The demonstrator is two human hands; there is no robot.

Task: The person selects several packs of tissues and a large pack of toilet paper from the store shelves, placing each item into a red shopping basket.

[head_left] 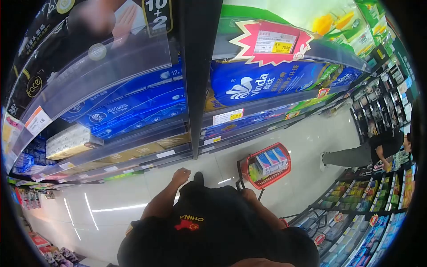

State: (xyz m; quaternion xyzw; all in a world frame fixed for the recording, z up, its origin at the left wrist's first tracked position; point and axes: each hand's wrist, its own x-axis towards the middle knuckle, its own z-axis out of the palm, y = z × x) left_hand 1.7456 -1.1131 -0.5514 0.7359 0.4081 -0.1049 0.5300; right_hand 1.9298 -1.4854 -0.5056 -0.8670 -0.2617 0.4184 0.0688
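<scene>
My left hand [181,176] hangs beside my dark shirt, over the floor near the shelf base; its fingers are curled together and nothing shows in them. At my other side, my right hand [249,195] is closed around the black handle [240,183] of a red shopping basket [288,167]. White, blue and pink boxes [272,159] lie in the basket, with something green beside them. One of my dark shoes [199,179] shows between my left hand and the basket.
Shelves in front hold blue Vinda tissue packs [262,86], other tissue packs [71,142] and price tags. At the right, another person [387,149] stands in the aisle by stocked shelves [356,191]. More goods [58,256] stand at the lower left.
</scene>
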